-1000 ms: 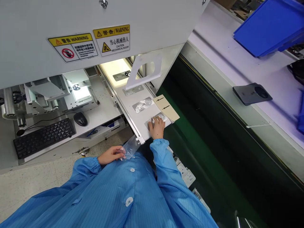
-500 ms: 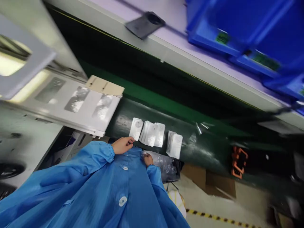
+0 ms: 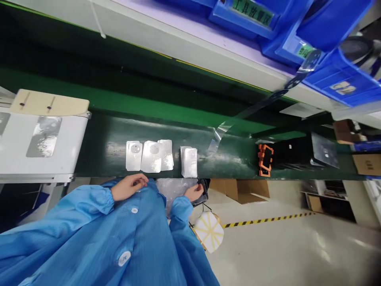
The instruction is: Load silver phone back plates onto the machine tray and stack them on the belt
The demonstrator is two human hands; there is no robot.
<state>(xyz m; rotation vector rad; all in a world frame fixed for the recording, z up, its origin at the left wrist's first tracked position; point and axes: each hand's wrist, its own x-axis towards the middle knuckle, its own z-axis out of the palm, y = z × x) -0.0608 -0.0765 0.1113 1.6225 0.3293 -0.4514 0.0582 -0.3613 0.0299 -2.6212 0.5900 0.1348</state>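
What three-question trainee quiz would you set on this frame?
1. True or false: the right hand lies on the green belt.
2. Which things lie on the belt just beyond the left hand? A silvery packets; B mugs; C hammers.
3. Fill in: the bins beyond the belt are ___.
Key: 1 false, it is at the clear bags below the belt's edge; 2 A; 3 blue.
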